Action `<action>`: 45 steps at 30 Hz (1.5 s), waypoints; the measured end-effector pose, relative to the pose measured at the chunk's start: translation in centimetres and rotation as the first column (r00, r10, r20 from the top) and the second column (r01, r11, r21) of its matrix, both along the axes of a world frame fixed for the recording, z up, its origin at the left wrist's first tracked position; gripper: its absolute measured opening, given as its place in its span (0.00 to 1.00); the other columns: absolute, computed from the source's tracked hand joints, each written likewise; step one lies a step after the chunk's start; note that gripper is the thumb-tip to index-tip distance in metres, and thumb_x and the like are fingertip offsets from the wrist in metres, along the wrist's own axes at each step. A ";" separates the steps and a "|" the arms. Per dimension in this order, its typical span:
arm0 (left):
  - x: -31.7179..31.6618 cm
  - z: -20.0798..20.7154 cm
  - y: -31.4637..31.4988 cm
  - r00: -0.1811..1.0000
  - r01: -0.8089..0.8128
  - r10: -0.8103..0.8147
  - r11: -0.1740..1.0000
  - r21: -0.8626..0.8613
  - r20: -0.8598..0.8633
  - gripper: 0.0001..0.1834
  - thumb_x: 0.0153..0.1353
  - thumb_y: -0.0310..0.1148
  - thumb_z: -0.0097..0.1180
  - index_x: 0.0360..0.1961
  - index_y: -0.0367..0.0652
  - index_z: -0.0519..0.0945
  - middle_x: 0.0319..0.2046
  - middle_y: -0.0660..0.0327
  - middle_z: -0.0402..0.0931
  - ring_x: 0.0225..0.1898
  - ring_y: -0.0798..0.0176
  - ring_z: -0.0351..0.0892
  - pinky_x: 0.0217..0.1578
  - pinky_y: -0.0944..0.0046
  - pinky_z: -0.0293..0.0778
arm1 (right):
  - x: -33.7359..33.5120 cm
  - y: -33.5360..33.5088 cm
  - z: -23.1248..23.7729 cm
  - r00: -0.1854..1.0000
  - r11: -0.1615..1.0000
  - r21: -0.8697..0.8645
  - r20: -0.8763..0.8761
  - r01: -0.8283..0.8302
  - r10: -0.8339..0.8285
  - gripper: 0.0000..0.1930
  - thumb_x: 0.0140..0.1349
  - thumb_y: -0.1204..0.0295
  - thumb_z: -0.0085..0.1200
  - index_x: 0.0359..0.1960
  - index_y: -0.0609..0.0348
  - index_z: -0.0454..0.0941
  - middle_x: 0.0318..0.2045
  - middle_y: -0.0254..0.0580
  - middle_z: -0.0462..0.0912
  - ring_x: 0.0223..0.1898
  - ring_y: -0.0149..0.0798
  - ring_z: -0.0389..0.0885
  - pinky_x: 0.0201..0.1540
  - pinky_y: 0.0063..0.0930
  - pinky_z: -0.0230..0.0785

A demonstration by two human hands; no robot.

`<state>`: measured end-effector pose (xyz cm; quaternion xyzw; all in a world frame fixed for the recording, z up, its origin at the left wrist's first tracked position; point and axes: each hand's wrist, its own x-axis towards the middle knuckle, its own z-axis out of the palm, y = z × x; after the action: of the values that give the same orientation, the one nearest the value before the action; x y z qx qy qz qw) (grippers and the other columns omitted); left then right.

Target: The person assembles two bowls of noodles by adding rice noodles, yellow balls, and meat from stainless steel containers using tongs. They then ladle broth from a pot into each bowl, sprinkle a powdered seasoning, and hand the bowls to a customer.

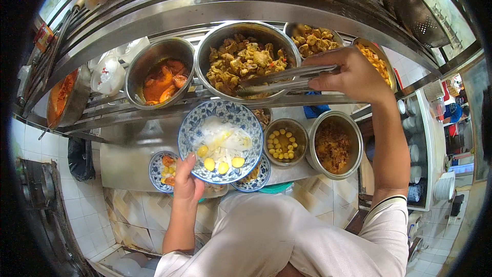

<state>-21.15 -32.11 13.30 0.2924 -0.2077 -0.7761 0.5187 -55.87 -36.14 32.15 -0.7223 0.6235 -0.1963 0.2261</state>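
Observation:
My left hand [188, 182] grips the rim of a blue-and-white patterned bowl [187, 123], thumb over its near edge. In the bowl lie white noodles [218, 132] and several round yellow balls [223, 167] that look like egg yolks. My right hand [348, 74] is closed round metal tongs [292, 73], which reach left into a large steel pot [201, 56]. The pot holds chunky yellow-brown pieces of cooked meat [243, 59], and the tongs' tips are down at its near side. Whether they pinch a piece I cannot tell.
On the slatted metal rack [169, 18] stand a pot of orange-red sauce [134, 95] and more food pans. Below, on the steel counter [128, 143], are a bowl of yellow balls [302, 128], a pot of brown shredded food [357, 156] and two filled patterned bowls [154, 166]. Stacked dishes [444, 185] stand right.

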 end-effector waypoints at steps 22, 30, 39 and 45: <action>-0.1 0.3 0.3 0.999 -0.027 0.029 0.998 -0.054 0.036 0.29 0.61 0.34 0.55 0.60 0.33 0.65 0.57 0.50 0.70 0.59 0.49 0.70 0.63 0.50 0.62 | 1.6 7.4 -2.7 0.996 0.937 -0.338 -0.029 -0.094 0.089 0.19 0.50 0.66 0.64 0.43 0.63 0.82 0.26 0.48 0.79 0.26 0.42 0.78 0.30 0.34 0.69; 0.0 0.1 0.5 1.000 -0.012 0.012 0.999 -0.034 0.022 0.28 0.61 0.36 0.56 0.59 0.35 0.67 0.57 0.51 0.71 0.59 0.51 0.70 0.63 0.50 0.63 | 3.5 9.3 -3.2 0.922 0.885 -0.307 -0.278 -0.351 0.270 0.22 0.51 0.63 0.63 0.46 0.63 0.79 0.24 0.45 0.75 0.24 0.46 0.75 0.26 0.35 0.66; -0.1 -0.4 0.6 1.000 -0.007 0.007 0.999 -0.045 0.011 0.27 0.59 0.34 0.57 0.58 0.35 0.68 0.56 0.52 0.72 0.59 0.51 0.70 0.63 0.51 0.62 | 2.0 6.5 1.4 0.952 0.919 -0.395 -0.282 -0.002 -0.119 0.20 0.50 0.64 0.62 0.42 0.64 0.81 0.32 0.54 0.82 0.34 0.53 0.82 0.38 0.40 0.73; 0.1 -0.7 0.6 1.000 -0.013 0.014 1.000 -0.025 0.026 0.27 0.60 0.34 0.57 0.58 0.35 0.68 0.56 0.51 0.72 0.58 0.51 0.71 0.63 0.51 0.63 | 5.1 2.7 -1.7 0.912 0.926 -0.372 -0.399 -0.062 -0.099 0.21 0.53 0.62 0.60 0.46 0.60 0.80 0.37 0.51 0.83 0.38 0.54 0.81 0.43 0.42 0.74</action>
<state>-21.07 -31.54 12.63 0.2973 -0.2222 -0.7660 0.5248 -50.79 -33.43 30.44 -0.7711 0.6143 -0.1584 -0.0549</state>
